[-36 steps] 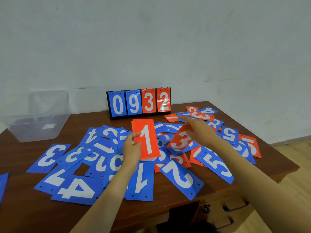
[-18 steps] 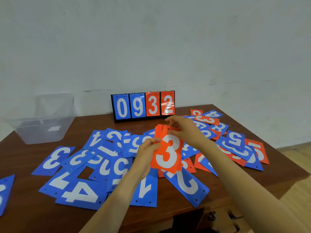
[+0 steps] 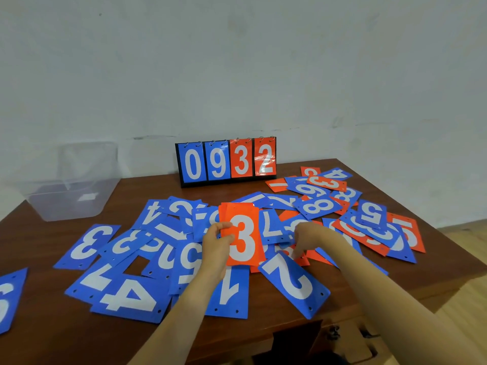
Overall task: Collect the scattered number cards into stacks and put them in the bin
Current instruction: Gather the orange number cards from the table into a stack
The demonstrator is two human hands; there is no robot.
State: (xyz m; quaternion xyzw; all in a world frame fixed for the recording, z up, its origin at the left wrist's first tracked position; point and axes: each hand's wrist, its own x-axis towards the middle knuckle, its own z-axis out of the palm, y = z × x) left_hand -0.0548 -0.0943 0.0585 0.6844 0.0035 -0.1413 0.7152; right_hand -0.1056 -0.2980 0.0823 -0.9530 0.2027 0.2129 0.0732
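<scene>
My left hand [image 3: 216, 242] grips a small stack of red number cards [image 3: 243, 233] upright above the table, a white 3 on top. My right hand [image 3: 312, 239] is lowered to the right of the stack. Its bent fingers reach down onto a red card [image 3: 303, 260] that lies partly under the blue 2 card [image 3: 293, 281]; whether they pinch it is hidden. Several blue and red number cards [image 3: 126, 296] lie scattered and overlapping over the brown table [image 3: 52, 335]. The clear plastic bin [image 3: 71, 188] stands at the back left with no cards in it.
A black flip scoreboard [image 3: 226, 162] reading 0932 stands at the table's back edge against the white wall. One blue card [image 3: 8, 296] lies at the far left edge. The table's right corner [image 3: 471, 270] drops to a wooden floor.
The red 3 card went from my right hand onto the red 1 in my left hand, and now tops the stack. My right hand then dropped from the stack's top down to the cards on the table.
</scene>
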